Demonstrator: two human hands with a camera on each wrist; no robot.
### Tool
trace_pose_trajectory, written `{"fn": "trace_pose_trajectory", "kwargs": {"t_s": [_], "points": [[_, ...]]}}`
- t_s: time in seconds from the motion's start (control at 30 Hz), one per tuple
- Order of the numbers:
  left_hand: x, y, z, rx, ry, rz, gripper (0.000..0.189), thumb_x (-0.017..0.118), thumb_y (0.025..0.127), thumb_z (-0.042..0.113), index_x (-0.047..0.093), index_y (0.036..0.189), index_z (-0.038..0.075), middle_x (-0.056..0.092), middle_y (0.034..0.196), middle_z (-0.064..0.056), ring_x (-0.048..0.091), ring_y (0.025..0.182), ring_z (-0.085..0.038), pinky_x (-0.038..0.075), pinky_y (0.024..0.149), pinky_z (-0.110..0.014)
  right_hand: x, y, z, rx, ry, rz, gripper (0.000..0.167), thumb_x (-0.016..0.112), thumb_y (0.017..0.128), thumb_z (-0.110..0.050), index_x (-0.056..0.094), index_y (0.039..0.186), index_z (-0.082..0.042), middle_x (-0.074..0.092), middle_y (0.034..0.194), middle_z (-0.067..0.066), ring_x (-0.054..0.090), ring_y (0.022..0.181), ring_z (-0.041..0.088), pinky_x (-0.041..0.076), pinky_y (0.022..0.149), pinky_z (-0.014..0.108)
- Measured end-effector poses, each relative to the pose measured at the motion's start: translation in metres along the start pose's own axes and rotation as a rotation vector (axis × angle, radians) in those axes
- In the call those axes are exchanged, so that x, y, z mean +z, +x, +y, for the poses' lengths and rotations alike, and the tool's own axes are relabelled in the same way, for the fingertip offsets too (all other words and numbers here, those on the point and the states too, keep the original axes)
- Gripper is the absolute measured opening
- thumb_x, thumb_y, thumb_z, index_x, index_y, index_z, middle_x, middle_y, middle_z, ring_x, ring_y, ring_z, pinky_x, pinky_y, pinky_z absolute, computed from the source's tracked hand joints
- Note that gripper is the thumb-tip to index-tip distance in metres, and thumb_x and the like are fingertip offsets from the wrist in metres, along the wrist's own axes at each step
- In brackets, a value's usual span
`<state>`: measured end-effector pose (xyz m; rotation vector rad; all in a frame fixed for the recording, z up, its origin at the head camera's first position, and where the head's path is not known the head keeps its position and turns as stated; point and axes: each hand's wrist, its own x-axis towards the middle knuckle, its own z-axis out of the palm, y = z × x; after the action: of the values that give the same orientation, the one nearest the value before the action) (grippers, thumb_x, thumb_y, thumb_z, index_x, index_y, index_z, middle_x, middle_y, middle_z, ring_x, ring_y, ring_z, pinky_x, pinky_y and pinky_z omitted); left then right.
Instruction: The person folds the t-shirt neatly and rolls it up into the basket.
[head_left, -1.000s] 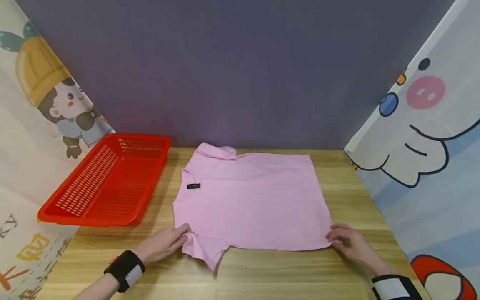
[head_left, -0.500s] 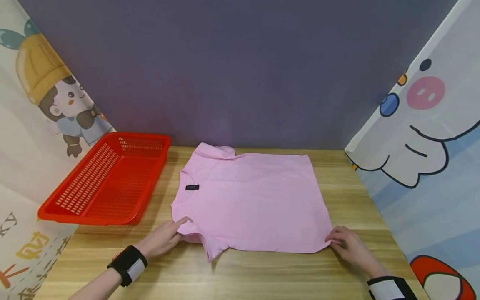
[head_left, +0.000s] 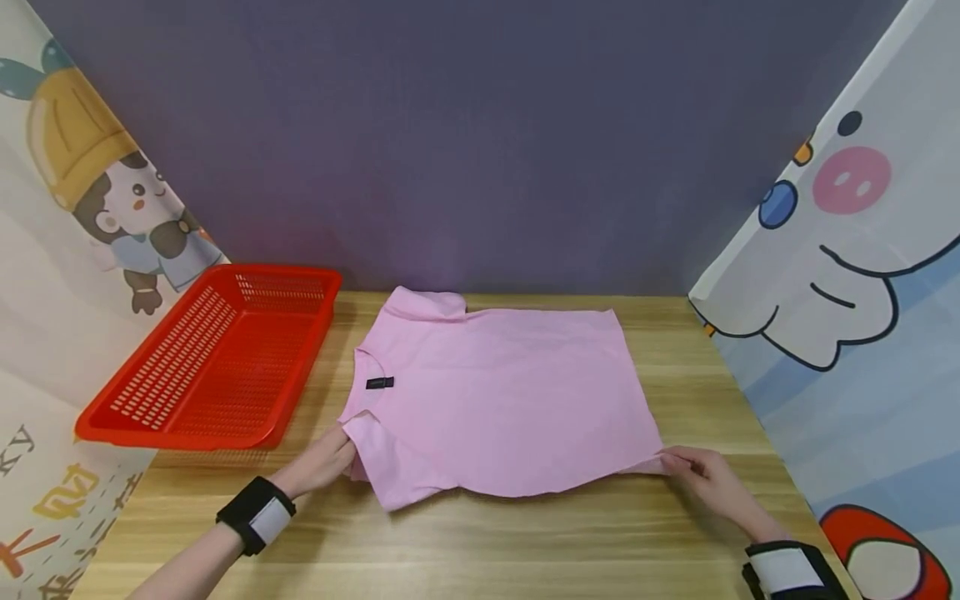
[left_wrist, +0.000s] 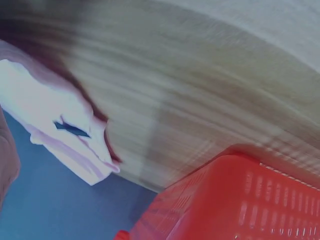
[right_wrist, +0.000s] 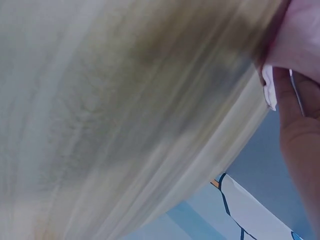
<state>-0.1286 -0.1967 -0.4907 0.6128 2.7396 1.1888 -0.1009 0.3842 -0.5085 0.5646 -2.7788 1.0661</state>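
A pink T-shirt (head_left: pixel 498 392) lies spread on its side across the table, neckline with a black label (head_left: pixel 379 383) to the left. At the near shoulder my left hand (head_left: pixel 318 463) grips the cloth, its fingers mostly hidden under the raised near sleeve (head_left: pixel 390 467). My right hand (head_left: pixel 716 487) pinches the near corner of the hem, lifting that edge a little. In the right wrist view, pink cloth (right_wrist: pixel 300 40) covers the fingertips. Only a sliver of the left hand (left_wrist: pixel 7 160) shows in the left wrist view. The far sleeve (head_left: pixel 427 305) is folded over.
A red plastic basket (head_left: pixel 225 367) with slotted sides stands on the left of the wooden table (head_left: pixel 540 558). A dark grey panel (head_left: pixel 480 150) rises behind, and printed cartoon sheets (head_left: pixel 855 275) flank both sides.
The near shoulder and sleeve have been lifted and drawn away from the person, the left fingers slipping beneath the cloth. The right hand has raised the hem corner slightly and moved it away too.
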Motion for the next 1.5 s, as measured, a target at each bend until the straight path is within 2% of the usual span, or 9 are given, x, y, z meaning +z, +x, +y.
{"fn": "trace_pose_trajectory", "kwargs": {"t_s": [0.13, 0.27, 0.37, 0.5, 0.73, 0.87, 1.13, 1.37, 1.5], "points": [[-0.007, 0.006, 0.002, -0.036, -0.035, 0.006, 0.027, 0.04, 0.104, 0.003, 0.061, 0.119, -0.005, 0.065, 0.108, -0.014, 0.057, 0.096, -0.015, 0.049, 0.086, -0.023, -0.004, 0.007, 0.001, 0.025, 0.002, 0.019, 0.014, 0.061, 0.096, 0.001, 0.074, 0.091, -0.001, 0.069, 0.077, -0.002, 0.046, 0.067, -0.01, 0.04, 0.055, 0.016], [-0.011, 0.015, 0.003, -0.033, -0.011, 0.028, 0.032, 0.041, 0.105, 0.005, 0.058, 0.128, -0.01, 0.065, 0.123, -0.022, 0.059, 0.112, -0.028, 0.05, 0.102, -0.041, -0.006, 0.015, 0.0, 0.076, -0.005, 0.004, 0.019, 0.058, 0.1, -0.003, 0.071, 0.085, -0.005, 0.054, 0.069, -0.008, 0.036, 0.06, -0.005, 0.033, 0.051, 0.021], [-0.014, 0.023, 0.001, -0.041, -0.006, 0.049, 0.034, 0.041, 0.105, 0.006, 0.056, 0.131, -0.011, 0.063, 0.128, -0.024, 0.058, 0.119, -0.033, 0.044, 0.107, -0.054, -0.006, 0.022, -0.002, 0.126, -0.022, 0.004, 0.019, 0.057, 0.101, -0.007, 0.073, 0.091, -0.004, 0.057, 0.072, -0.005, 0.039, 0.062, -0.004, 0.034, 0.053, 0.022], [-0.019, 0.035, -0.002, -0.06, -0.004, 0.084, 0.032, 0.04, 0.105, 0.005, 0.059, 0.126, -0.009, 0.065, 0.119, -0.022, 0.059, 0.111, -0.031, 0.047, 0.103, -0.051, -0.005, 0.031, -0.002, 0.21, -0.054, -0.007, 0.023, 0.056, 0.103, -0.011, 0.074, 0.104, 0.003, 0.061, 0.077, 0.001, 0.041, 0.063, -0.001, 0.035, 0.055, 0.022], [-0.023, 0.052, -0.009, -0.055, 0.029, 0.097, 0.028, 0.042, 0.102, 0.001, 0.062, 0.117, -0.011, 0.066, 0.105, -0.021, 0.061, 0.099, -0.03, 0.051, 0.093, -0.045, -0.004, 0.048, 0.002, 0.226, -0.094, -0.02, 0.025, 0.056, 0.103, -0.015, 0.074, 0.095, 0.001, 0.045, 0.064, -0.005, 0.036, 0.055, 0.001, 0.032, 0.052, 0.022], [-0.024, 0.059, -0.011, -0.073, 0.033, 0.111, 0.027, 0.042, 0.101, -0.001, 0.062, 0.115, -0.012, 0.065, 0.1, -0.021, 0.06, 0.094, -0.03, 0.051, 0.089, -0.045, -0.002, 0.058, 0.004, 0.237, -0.124, -0.022, 0.027, 0.055, 0.104, -0.019, 0.073, 0.093, -0.001, 0.05, 0.068, -0.002, 0.04, 0.06, 0.003, 0.033, 0.054, 0.023], [-0.024, 0.074, -0.012, -0.067, 0.087, 0.145, 0.028, 0.042, 0.101, 0.001, 0.061, 0.116, -0.014, 0.067, 0.105, -0.029, 0.064, 0.101, -0.039, 0.049, 0.097, -0.056, 0.004, 0.074, 0.005, 0.307, -0.173, -0.025, 0.03, 0.054, 0.104, -0.018, 0.072, 0.109, 0.006, 0.064, 0.083, 0.009, 0.049, 0.071, 0.016, 0.037, 0.061, 0.026], [-0.018, 0.089, -0.016, -0.109, 0.11, 0.145, 0.03, 0.041, 0.103, 0.007, 0.06, 0.117, -0.012, 0.065, 0.111, -0.03, 0.062, 0.105, -0.041, 0.046, 0.104, -0.057, 0.011, 0.084, 0.01, 0.359, -0.209, -0.032, 0.027, 0.054, 0.104, -0.015, 0.071, 0.105, 0.006, 0.059, 0.073, 0.008, 0.049, 0.066, 0.018, 0.038, 0.058, 0.028], [-0.016, 0.095, -0.02, -0.128, 0.145, 0.166, 0.03, 0.042, 0.103, 0.008, 0.06, 0.117, -0.01, 0.065, 0.113, -0.031, 0.063, 0.107, -0.043, 0.047, 0.103, -0.057, 0.016, 0.088, 0.011, 0.436, -0.196, -0.048, 0.031, 0.052, 0.105, -0.016, 0.068, 0.116, 0.008, 0.07, 0.092, 0.019, 0.057, 0.075, 0.023, 0.047, 0.065, 0.034]]}}
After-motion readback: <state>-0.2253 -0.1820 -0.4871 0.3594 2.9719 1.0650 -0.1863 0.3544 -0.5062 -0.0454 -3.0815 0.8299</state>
